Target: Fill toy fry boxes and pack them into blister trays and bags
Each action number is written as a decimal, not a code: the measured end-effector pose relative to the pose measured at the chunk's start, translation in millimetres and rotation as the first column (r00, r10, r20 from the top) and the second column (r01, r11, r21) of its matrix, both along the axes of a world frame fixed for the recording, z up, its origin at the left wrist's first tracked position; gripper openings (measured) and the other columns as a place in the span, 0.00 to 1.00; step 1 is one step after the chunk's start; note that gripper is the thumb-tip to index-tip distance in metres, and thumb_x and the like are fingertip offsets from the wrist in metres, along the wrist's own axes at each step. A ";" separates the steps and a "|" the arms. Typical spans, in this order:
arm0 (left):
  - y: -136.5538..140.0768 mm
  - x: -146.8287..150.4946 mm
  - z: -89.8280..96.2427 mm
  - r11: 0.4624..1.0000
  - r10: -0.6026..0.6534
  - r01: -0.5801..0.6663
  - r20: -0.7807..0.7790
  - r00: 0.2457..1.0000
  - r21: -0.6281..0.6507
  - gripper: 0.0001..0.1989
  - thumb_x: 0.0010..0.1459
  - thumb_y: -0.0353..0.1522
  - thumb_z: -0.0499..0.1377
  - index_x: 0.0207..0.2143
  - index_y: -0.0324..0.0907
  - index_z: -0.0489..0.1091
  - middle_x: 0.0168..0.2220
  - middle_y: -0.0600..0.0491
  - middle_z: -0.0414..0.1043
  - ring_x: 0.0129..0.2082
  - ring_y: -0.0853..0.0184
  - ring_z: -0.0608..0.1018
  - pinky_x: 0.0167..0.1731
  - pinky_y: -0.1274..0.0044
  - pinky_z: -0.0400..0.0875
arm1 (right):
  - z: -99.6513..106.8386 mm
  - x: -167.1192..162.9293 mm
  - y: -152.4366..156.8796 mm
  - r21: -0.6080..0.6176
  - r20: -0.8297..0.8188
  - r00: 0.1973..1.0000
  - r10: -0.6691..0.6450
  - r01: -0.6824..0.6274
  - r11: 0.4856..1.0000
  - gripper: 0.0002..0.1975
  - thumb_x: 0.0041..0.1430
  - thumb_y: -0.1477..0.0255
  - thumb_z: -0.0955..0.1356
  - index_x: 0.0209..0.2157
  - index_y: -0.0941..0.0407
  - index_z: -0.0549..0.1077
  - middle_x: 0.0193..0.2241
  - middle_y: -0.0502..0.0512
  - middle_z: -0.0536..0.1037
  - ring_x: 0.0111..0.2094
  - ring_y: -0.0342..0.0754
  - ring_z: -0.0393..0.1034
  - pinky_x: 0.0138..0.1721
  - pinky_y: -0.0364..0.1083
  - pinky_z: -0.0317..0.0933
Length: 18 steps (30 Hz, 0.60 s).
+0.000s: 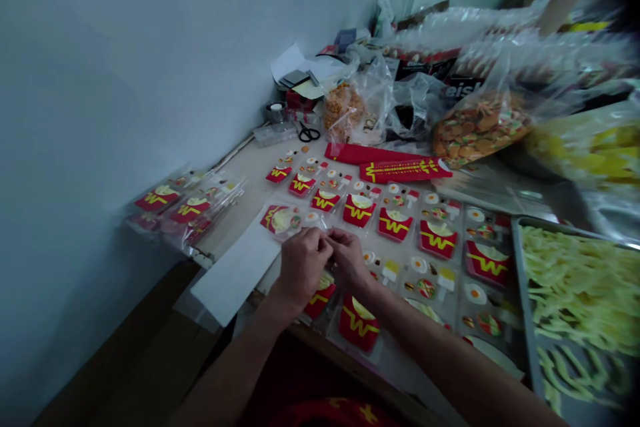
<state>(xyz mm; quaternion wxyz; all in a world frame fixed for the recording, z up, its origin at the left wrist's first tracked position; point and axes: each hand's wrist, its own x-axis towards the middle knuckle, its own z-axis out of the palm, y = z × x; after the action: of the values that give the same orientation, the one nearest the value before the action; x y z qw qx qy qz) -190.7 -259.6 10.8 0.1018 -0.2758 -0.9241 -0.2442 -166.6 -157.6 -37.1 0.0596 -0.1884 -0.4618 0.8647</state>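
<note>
My left hand and my right hand meet above the near part of the table, both closed in a pinch with fingertips touching. They are at the end of a clear plastic packet lying sideways, with a red fries box and a small fried egg inside. The pinched edge itself is mostly hidden by my fingers. Beneath and beside my wrists lie similar sets, among them a red fries box with a yellow zigzag in a clear tray. More such boxes stretch in rows behind my right hand.
A metal tray of pale fries-like strips stands at right. Finished-looking packets are piled at the left edge, near a white strip. Behind are scissors, stacked red cartons and bags of small pieces. A wall rises at left.
</note>
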 end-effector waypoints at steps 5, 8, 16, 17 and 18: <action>-31.2 -30.9 -0.8 0.945 -0.288 0.244 0.201 0.936 0.216 0.17 0.59 0.38 0.64 0.50 0.46 0.74 0.43 0.50 0.79 0.42 0.64 0.80 0.44 0.73 0.74 | 4.7 6.5 31.5 0.205 0.076 0.992 0.105 -0.118 0.972 0.18 0.48 0.57 0.77 0.29 0.56 0.74 0.16 0.46 0.68 0.17 0.38 0.57 0.18 0.39 0.46; -51.1 -74.0 7.2 0.918 -0.393 0.396 0.078 0.916 -0.026 0.52 0.43 0.47 0.73 0.67 0.46 0.57 0.64 0.41 0.64 0.63 0.49 0.66 0.61 0.60 0.61 | 8.2 7.9 48.6 0.302 0.105 0.981 0.163 -0.188 0.934 0.19 0.51 0.54 0.75 0.30 0.55 0.72 0.13 0.45 0.65 0.14 0.38 0.51 0.17 0.40 0.39; -61.4 -132.2 42.8 0.818 -0.476 0.481 0.098 0.874 -0.316 0.56 0.40 0.47 0.70 0.70 0.49 0.51 0.57 0.42 0.67 0.53 0.49 0.72 0.52 0.65 0.67 | 36.9 -19.4 78.1 0.372 0.057 0.994 0.094 -0.109 0.922 0.19 0.46 0.53 0.77 0.33 0.52 0.78 0.18 0.51 0.70 0.15 0.40 0.51 0.15 0.42 0.44; -74.5 -138.4 52.3 0.848 -0.401 0.398 0.067 0.914 -0.349 0.55 0.40 0.47 0.70 0.69 0.49 0.53 0.57 0.42 0.67 0.52 0.49 0.73 0.50 0.65 0.68 | 42.4 -25.2 81.1 0.392 0.042 0.997 0.058 -0.070 0.918 0.20 0.47 0.52 0.76 0.36 0.51 0.80 0.25 0.56 0.76 0.16 0.40 0.54 0.14 0.42 0.46; -92.7 -146.9 62.3 0.878 -0.300 0.292 0.040 0.953 -0.380 0.54 0.39 0.47 0.70 0.68 0.49 0.55 0.56 0.41 0.68 0.51 0.49 0.74 0.49 0.66 0.68 | 46.9 -30.2 83.3 0.410 0.023 0.999 0.026 -0.033 0.912 0.21 0.49 0.51 0.75 0.39 0.50 0.80 0.33 0.60 0.80 0.17 0.41 0.56 0.14 0.43 0.47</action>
<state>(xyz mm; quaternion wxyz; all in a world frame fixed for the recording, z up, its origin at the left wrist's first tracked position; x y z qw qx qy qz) -337.6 -352.2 73.1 0.0172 -0.4307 -0.8996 -0.0697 -196.9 -74.4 9.8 0.0807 -0.1720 -0.6362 0.7478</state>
